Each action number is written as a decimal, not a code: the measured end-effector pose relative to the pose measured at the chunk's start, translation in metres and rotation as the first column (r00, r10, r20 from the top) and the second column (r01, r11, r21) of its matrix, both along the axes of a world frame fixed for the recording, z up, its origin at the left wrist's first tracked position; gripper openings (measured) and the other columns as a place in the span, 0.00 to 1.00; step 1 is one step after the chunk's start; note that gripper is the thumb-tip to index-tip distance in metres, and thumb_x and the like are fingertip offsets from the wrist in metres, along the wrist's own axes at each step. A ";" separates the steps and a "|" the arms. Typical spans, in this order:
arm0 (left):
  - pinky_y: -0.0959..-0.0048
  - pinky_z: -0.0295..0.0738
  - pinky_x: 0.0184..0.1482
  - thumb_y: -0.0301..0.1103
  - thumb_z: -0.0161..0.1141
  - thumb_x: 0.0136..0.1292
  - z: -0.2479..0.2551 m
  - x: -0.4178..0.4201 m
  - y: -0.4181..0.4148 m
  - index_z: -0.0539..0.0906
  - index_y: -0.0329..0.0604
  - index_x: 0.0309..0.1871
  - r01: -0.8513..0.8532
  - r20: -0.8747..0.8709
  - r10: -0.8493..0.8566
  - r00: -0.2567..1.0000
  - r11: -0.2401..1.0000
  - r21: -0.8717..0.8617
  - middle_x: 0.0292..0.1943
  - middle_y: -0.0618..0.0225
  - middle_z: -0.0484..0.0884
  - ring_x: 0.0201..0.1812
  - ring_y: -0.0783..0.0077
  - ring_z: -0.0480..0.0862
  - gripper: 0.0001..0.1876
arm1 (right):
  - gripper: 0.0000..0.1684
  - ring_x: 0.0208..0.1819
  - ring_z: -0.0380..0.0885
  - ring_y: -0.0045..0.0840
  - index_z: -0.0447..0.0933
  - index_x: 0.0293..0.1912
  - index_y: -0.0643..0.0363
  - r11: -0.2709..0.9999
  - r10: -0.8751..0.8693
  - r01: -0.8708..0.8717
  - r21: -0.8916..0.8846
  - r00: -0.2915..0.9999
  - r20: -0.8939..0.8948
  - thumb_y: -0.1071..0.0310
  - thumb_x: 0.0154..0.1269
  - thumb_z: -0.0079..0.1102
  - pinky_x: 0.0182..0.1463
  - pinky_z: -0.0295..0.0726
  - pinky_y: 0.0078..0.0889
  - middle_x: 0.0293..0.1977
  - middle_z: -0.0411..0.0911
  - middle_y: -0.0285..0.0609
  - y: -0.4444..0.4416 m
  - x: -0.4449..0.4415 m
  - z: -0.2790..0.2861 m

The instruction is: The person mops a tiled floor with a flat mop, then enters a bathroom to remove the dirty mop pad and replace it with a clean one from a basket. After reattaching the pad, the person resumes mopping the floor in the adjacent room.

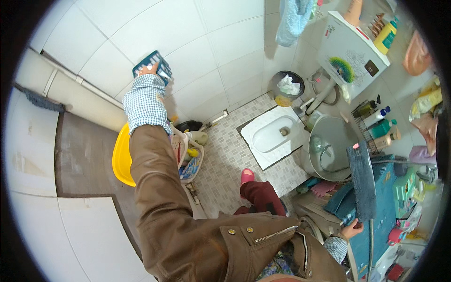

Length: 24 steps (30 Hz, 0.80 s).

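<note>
My left hand [149, 69] is stretched out to the white tiled wall and grips a dark teal plastic basket [164, 67] against the tiles. Some fingers are hidden by the basket and the checked cuff. Low on the right, my right hand [351, 229] holds the near end of a dark grey flat mop head [363, 183]. A thin metal pole [370, 243] runs down beside that hand. Whether the pole joins the mop head I cannot tell.
A squat toilet [271, 132] is set in the tiled floor. Around it stand a waste bin [275, 84], a large grey tub [313, 155] and a wire rack [364, 130] of bottles. A yellow basin [121, 158] and a filled plastic shelf basket [201, 162] lie below my left arm.
</note>
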<state>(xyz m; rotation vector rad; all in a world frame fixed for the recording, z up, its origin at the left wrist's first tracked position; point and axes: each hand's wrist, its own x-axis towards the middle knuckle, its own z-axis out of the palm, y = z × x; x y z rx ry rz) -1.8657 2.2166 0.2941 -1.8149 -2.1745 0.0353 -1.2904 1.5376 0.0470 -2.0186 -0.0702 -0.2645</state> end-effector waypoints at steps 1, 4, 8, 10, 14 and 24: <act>0.54 0.63 0.56 0.38 0.73 0.33 0.001 -0.002 0.005 0.66 0.59 0.54 0.001 -0.017 -0.001 1.000 1.000 -0.015 0.55 0.63 0.64 0.60 0.61 0.62 0.39 | 0.27 0.44 0.68 0.28 0.59 0.52 0.67 1.000 0.012 -0.012 -0.001 1.000 0.020 0.63 0.60 0.56 0.49 0.67 0.28 0.44 0.69 0.47 -0.004 0.003 -0.006; 0.54 0.63 0.56 0.38 0.73 0.33 -0.002 0.001 0.019 0.66 0.59 0.53 0.016 -0.057 -0.020 0.998 0.998 -0.064 0.55 0.63 0.64 0.59 0.61 0.63 0.39 | 0.25 0.44 0.69 0.28 0.59 0.52 0.68 1.000 0.018 -0.018 -0.005 0.998 0.063 0.65 0.60 0.54 0.49 0.67 0.28 0.45 0.69 0.48 -0.016 0.012 -0.018; 0.54 0.63 0.55 0.38 0.73 0.32 -0.010 -0.020 0.027 0.67 0.59 0.53 -0.001 -0.110 -0.009 0.994 0.996 -0.089 0.56 0.64 0.64 0.59 0.62 0.63 0.39 | 0.26 0.43 0.69 0.28 0.59 0.52 0.68 0.999 0.022 -0.024 0.037 0.998 0.056 0.64 0.60 0.55 0.49 0.67 0.28 0.44 0.69 0.48 -0.008 0.007 -0.015; 0.53 0.63 0.55 0.38 0.73 0.32 -0.015 -0.045 0.034 0.67 0.59 0.53 -0.026 -0.119 0.017 0.993 0.997 -0.074 0.56 0.64 0.63 0.59 0.62 0.63 0.39 | 0.26 0.43 0.69 0.28 0.59 0.51 0.68 0.999 0.023 -0.025 0.046 0.998 0.057 0.64 0.60 0.56 0.49 0.67 0.28 0.43 0.70 0.47 -0.005 0.009 -0.021; 0.55 0.61 0.57 0.39 0.73 0.32 -0.010 -0.007 0.010 0.65 0.57 0.56 0.122 -0.193 -0.131 0.972 0.991 -0.058 0.59 0.72 0.61 0.60 0.64 0.60 0.42 | 0.26 0.42 0.70 0.28 0.59 0.51 0.68 1.000 -0.017 0.017 -0.007 0.997 0.075 0.63 0.59 0.56 0.48 0.68 0.28 0.43 0.70 0.47 -0.011 0.009 -0.016; 0.73 0.52 0.63 0.28 0.62 0.50 0.020 0.030 -0.009 0.69 0.57 0.57 -0.045 -0.384 -0.090 0.919 0.944 -0.328 0.59 0.81 0.61 0.60 0.74 0.59 0.28 | 0.28 0.42 0.70 0.27 0.59 0.52 0.67 1.000 -0.020 0.021 -0.011 0.995 0.093 0.62 0.59 0.57 0.47 0.69 0.27 0.44 0.70 0.47 -0.012 0.008 -0.020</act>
